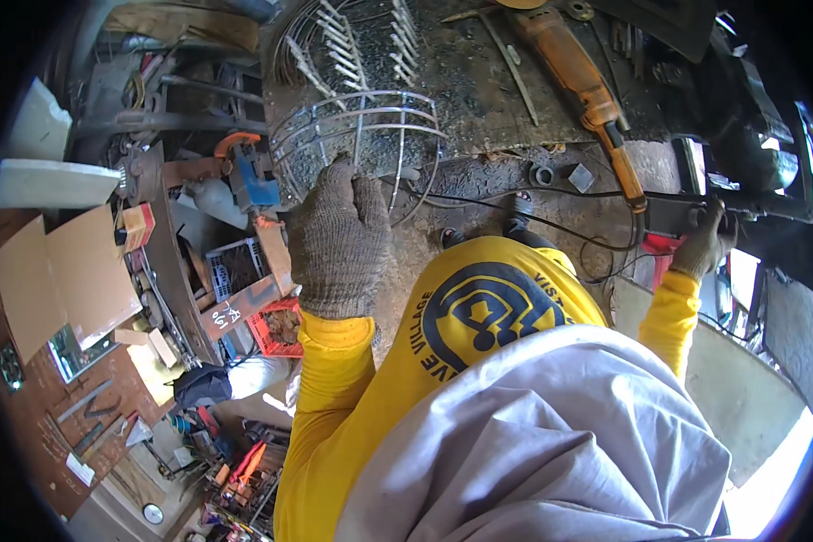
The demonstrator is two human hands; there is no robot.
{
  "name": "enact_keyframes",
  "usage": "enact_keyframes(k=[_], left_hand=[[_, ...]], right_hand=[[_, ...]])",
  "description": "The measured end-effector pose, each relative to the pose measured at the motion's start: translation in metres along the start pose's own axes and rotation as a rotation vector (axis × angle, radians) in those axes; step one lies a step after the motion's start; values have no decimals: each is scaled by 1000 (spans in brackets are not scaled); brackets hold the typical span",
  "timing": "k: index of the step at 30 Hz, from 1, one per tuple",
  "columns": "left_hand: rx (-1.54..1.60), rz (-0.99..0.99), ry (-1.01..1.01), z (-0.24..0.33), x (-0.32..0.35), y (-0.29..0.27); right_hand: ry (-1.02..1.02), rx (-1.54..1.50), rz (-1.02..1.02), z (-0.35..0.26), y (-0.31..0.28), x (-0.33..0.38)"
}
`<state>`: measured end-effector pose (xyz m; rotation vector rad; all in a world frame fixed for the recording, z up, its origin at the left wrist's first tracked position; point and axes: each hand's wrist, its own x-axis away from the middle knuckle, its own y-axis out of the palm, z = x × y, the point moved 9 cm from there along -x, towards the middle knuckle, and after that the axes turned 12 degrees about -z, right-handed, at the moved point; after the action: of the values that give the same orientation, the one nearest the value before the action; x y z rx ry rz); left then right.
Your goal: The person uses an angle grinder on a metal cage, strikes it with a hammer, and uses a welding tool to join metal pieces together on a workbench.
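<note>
A domed frame of welded metal rods point(402, 126) stands at the near left edge of the dark workbench point(488, 117). My left hand point(339, 244), in a grey knit glove, is closed on the frame's near side; the fingertips are partly hidden behind the glove. Further right, my gloved right hand point(706, 242) is raised beside a dark metal bar point(768, 212). Its fingers are bent together, and what they hold cannot be made out. Between the hands, an orange angle grinder point(574, 72) lies on the bench, its handle and cable overhanging the near edge.
Rods with short cross-pieces point(339, 45) lie at the bench's far left. A black cable point(533, 217) loops below the bench near my feet. On the left are a blue clamp-like tool point(255, 181), a red crate point(275, 327) and cardboard point(86, 275). A pale panel point(741, 361) leans at right.
</note>
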<state>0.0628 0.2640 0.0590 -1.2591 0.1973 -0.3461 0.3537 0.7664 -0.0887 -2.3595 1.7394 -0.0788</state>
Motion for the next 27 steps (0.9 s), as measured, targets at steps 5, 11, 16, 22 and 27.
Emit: enact_keyframes(k=[5, 11, 16, 22, 27], left_hand=[[-17, -2, 33, -3, 0, 1], [-21, -20, 21, -2, 0, -1], [-13, -69, -46, -1, -1, 0], [38, -48, -48, -7, 1, 4], [-23, 85, 70, 1, 0, 0]], right_hand=[[178, 343, 53, -10, 14, -9], [92, 264, 88, 25, 8, -35], [-168, 89, 142, -34, 3, -33], [-464, -58, -125, -124, -19, -30], [-385, -479, -491, -191, 62, 51]])
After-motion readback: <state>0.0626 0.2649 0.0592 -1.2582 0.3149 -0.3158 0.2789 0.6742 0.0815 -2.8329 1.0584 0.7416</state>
